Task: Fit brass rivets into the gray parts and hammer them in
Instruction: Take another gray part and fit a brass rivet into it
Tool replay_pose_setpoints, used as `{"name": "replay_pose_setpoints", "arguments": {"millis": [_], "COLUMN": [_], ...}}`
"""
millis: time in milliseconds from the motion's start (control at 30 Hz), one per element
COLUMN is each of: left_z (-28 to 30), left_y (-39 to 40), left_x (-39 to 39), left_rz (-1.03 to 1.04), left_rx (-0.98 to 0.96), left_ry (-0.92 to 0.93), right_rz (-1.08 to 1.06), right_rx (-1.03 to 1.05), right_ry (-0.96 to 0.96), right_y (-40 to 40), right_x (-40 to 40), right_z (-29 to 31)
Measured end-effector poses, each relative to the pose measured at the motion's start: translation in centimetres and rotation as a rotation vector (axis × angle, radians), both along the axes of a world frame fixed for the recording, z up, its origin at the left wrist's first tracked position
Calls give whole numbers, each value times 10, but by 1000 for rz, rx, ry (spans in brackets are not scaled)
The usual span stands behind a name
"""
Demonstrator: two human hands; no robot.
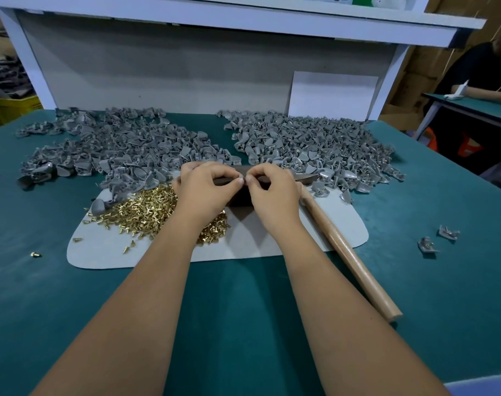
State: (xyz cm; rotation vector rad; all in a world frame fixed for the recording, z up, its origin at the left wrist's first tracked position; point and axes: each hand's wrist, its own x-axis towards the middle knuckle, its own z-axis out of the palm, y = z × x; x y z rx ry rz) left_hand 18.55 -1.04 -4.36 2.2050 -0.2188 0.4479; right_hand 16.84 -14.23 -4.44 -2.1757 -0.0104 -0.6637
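A small gray part (241, 176) sits pinched between both hands at the middle of the surface (243, 310), above a dark block (240, 197). The left hand (205, 187) clamps its grip on the part with thumb and forefinger; the right hand (275, 190) pinches at the same spot, fingertips touching the left's. Whether a rivet is in the pinch is too small to tell. Brass rivets (155, 212) lie heaped on a pale mat (258, 241) just left of the hands. A hammer (349, 252) lies to the right, handle toward the near edge. Two piles of gray parts (306, 144) spread along the far edge, left and right. Two loose pieces (438, 240) lie near the right edge.
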Motion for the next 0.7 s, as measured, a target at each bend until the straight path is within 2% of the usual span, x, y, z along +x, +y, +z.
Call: {"name": "replay_pose_setpoints", "arguments": {"millis": [67, 167, 233, 367, 700], "left_z": [1, 1, 1, 0, 3], "left_y": [-1, -2, -3, -4, -4], "left_x": [0, 0, 1, 2, 0], "left_rz": [7, 18, 16, 17, 16], "left_rx": [7, -3, -22, -45, 17], "left_ry": [18, 51, 68, 85, 73], "right_rz": [49, 83, 73, 50, 32], "right_rx": [116, 415, 505, 490, 203], "right_ry": [2, -2, -11, -43, -31], "right_y": [-3, -4, -4, -4, -3], "right_x": [-1, -2, -1, 0, 5], "right_z": [-2, -1, -1, -1, 0]}}
